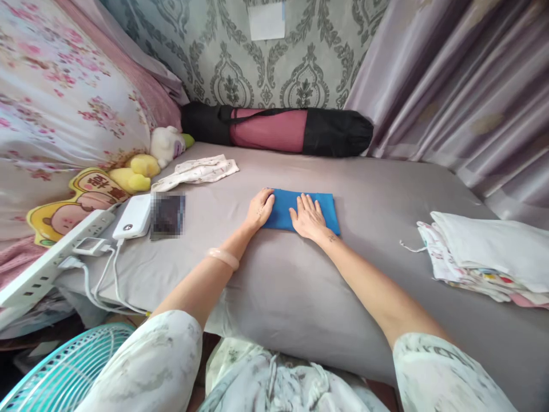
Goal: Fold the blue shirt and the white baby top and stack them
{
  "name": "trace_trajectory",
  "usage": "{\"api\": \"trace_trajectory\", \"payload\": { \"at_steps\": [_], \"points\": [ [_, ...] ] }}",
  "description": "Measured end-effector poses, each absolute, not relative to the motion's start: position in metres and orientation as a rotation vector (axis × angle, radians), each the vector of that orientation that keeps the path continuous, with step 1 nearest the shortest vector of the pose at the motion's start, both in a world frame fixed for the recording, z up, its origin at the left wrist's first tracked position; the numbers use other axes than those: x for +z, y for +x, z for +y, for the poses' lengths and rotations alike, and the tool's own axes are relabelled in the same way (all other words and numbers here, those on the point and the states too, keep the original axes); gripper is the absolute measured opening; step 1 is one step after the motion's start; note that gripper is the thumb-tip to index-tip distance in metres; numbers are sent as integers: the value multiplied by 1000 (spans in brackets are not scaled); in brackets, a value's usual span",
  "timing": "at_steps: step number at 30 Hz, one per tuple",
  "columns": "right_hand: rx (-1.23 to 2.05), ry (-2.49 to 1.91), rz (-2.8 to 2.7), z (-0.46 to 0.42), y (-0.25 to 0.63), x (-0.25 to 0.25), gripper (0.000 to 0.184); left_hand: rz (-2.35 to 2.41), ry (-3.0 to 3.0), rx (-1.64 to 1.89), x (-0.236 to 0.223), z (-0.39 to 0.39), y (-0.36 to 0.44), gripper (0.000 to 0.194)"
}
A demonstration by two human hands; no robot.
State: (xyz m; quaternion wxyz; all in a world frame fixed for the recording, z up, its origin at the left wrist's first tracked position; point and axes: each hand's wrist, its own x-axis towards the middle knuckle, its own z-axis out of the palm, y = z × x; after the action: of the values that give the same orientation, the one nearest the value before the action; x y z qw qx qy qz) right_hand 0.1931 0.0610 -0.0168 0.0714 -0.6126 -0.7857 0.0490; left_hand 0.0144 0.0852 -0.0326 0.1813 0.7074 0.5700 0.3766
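Observation:
A blue folded cloth (pixel 281 216) lies flat as a neat rectangle on the grey bed sheet. My left hand (pixel 260 208) is at the cloth's left end, its fingers curled over that edge and its thumb along the top. On the right half of the cloth rests my right hand (pixel 309 216), palm down with the fingers stretched out. The part of the cloth under both hands is hidden.
A rolled mat in a black and pink bag (pixel 274 130) lies by the wall. Left are a crumpled white cloth (pixel 199 170), plush toys (pixel 134 171), a power bank (pixel 134 216), a power strip (pixel 51 257) and a fan (pixel 64 366). Folded clothes (pixel 493 249) lie right.

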Motion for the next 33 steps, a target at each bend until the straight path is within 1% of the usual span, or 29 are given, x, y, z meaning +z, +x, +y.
{"api": "trace_trajectory", "payload": {
  "at_steps": [6, 12, 19, 26, 33],
  "points": [
    [154, -1855, -2349, 61, 193, -24, 65, 1527, 1908, 1143, -36, 87, 13, 38],
    [203, -1892, -2339, 64, 186, -15, 64, 1505, 1807, 1194, -33, 85, 15, 36],
    [212, -1736, -2361, 69, 154, -12, 62, 1457, 1733, 1281, -28, 83, 12, 32],
    [301, -1729, -2348, 67, 150, -23, 63, 1400, 1387, 1527, -28, 81, 7, 31],
    [330, -1755, -2360, 71, 145, -12, 62, 1257, 974, 1679, -35, 89, 4, 22]
  ]
}}
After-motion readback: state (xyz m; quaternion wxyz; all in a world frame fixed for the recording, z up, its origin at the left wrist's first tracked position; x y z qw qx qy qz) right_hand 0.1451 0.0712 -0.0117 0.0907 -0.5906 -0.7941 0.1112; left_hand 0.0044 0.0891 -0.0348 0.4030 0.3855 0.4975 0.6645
